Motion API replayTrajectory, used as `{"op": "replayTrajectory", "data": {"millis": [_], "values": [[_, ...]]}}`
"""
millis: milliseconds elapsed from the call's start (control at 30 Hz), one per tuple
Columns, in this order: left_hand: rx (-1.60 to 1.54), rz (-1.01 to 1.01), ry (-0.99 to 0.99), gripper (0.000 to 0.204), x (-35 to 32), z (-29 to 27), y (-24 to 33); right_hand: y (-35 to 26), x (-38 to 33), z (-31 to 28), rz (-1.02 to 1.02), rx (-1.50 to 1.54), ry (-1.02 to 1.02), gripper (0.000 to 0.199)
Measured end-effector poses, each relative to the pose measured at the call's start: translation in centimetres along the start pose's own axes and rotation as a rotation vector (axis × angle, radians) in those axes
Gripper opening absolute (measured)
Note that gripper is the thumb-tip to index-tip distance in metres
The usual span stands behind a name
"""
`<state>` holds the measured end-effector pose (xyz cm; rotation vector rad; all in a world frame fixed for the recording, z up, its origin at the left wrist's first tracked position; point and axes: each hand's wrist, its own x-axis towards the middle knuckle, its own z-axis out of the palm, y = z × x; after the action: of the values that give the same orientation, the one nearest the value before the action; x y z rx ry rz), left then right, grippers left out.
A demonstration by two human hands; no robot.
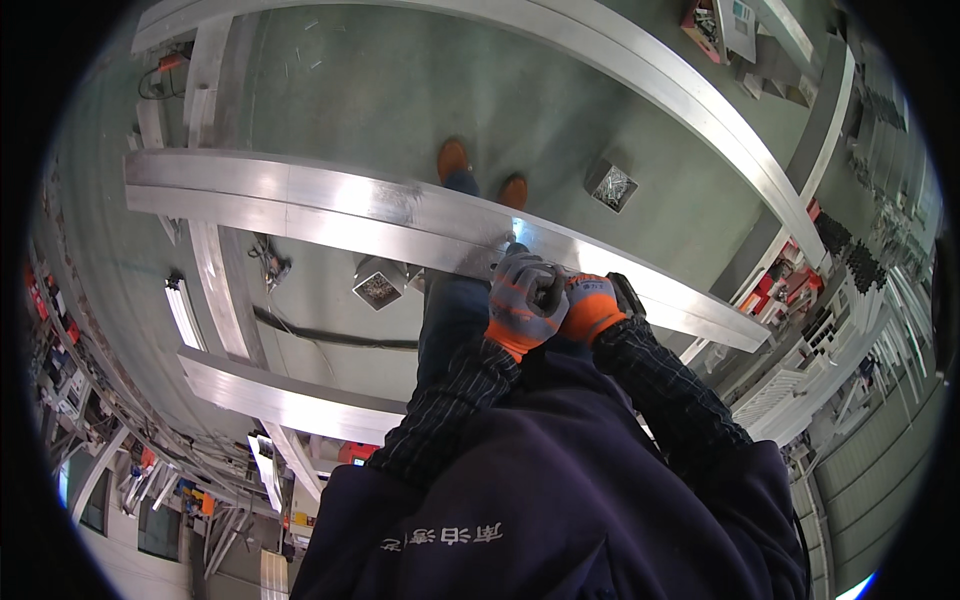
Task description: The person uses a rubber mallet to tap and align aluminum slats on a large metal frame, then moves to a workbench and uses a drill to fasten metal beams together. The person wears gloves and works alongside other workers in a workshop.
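Both my hands wear grey and orange work gloves and meet at the near edge of a long silver metal beam (350, 205). My right hand (592, 303) is closed around a cordless drill (627, 294); its dark base sticks out to the right of the glove. My left hand (525, 295) is curled closed beside it, on the drill's front part, with most of the tool hidden under the gloves. The dark nose of the drill points away from me at the beam, where a bright spot of light falls on the metal.
Another long beam (690, 85) arches across the far side, and a shorter one (290, 400) lies near left. Crossing supports (222, 285) carry them. Two square metal boxes (612, 187) of small metal pieces stand below. A dark cable (335, 340) runs along the floor.
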<state>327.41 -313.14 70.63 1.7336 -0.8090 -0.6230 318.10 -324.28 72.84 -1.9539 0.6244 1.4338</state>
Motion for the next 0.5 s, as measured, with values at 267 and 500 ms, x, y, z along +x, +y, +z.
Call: {"op": "replayTrajectory", "data": {"millis": [267,500], "values": [[-0.058,-0.064,0.032,0.023,-0.1,-1.2,-0.3,-1.8,-1.1,-2.6,0.014,0.002,0.073,0.065],[-0.043,-0.042,0.024,0.021,1.0,-0.7,0.3,-0.6,-0.8,-0.4,0.018,0.088,0.133,0.069]]}}
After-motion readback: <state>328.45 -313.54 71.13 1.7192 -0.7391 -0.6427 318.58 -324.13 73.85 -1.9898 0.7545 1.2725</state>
